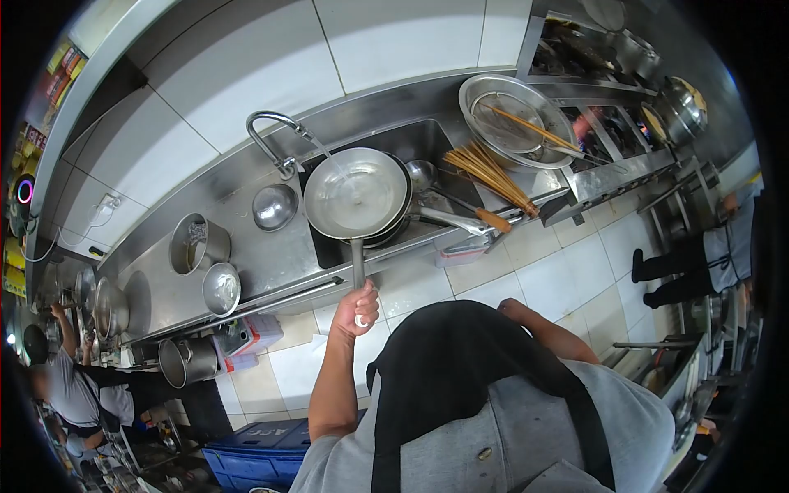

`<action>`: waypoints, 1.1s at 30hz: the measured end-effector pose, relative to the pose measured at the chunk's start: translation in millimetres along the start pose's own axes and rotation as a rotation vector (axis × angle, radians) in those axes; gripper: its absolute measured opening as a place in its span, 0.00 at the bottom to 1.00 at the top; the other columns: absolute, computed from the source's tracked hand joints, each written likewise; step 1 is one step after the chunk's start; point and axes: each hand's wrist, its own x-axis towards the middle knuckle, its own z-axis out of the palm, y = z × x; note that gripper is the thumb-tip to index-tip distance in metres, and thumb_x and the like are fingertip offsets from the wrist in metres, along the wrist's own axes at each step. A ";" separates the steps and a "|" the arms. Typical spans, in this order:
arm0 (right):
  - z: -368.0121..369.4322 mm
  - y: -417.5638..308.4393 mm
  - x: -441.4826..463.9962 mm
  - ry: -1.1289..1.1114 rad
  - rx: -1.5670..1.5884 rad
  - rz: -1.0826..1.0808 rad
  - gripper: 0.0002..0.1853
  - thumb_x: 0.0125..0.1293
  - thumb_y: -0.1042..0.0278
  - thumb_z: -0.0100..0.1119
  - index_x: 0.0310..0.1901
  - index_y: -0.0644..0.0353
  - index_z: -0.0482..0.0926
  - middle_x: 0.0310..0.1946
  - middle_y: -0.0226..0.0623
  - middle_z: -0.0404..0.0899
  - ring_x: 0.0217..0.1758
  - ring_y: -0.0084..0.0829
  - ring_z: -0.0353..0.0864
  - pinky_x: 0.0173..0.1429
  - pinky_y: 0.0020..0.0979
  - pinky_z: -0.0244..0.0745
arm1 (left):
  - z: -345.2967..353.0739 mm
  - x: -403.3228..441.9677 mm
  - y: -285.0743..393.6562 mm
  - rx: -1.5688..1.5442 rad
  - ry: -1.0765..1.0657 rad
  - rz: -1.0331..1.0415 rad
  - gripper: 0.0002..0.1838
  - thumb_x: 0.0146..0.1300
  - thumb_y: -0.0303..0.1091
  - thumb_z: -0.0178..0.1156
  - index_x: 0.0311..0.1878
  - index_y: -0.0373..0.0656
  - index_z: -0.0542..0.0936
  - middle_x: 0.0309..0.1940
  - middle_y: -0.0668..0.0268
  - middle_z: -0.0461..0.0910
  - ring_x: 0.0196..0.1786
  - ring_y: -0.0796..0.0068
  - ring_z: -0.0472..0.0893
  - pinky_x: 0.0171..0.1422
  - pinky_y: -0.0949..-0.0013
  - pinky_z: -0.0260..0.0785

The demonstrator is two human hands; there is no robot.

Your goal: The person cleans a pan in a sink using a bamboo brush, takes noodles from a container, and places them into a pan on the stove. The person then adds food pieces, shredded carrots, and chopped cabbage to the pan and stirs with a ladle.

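My left hand (357,309) is wrapped round the handle of a metal frying pan (357,194). The pan is held over the sink (429,135), and water from the curved faucet (275,117) runs into it. Under its right edge a darker pan shows in part. My right hand (511,308) is low beside the black apron, mostly hidden, so its fingers cannot be made out. A ladle (422,175) with a wooden handle and a bamboo brush (491,176) lie at the sink's right side.
Left of the sink are a metal bowl (274,207), a pot (215,243) and another bowl (222,289). A large basin (555,123) holding a strainer and the stove (627,174) are on the right. People stand at both far sides. A blue bin (255,448) is lower left.
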 end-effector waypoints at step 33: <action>1.0 15.1 35.5 -0.111 0.186 0.060 0.10 0.59 0.63 0.56 0.31 0.61 0.83 0.30 0.42 0.84 0.30 0.41 0.84 0.38 0.39 0.79 | -8.8 -1.9 3.1 -0.008 -0.051 -0.015 0.05 0.75 0.33 0.46 0.41 0.49 0.71 0.18 0.78 0.59 0.16 0.88 0.60 0.16 0.79 0.51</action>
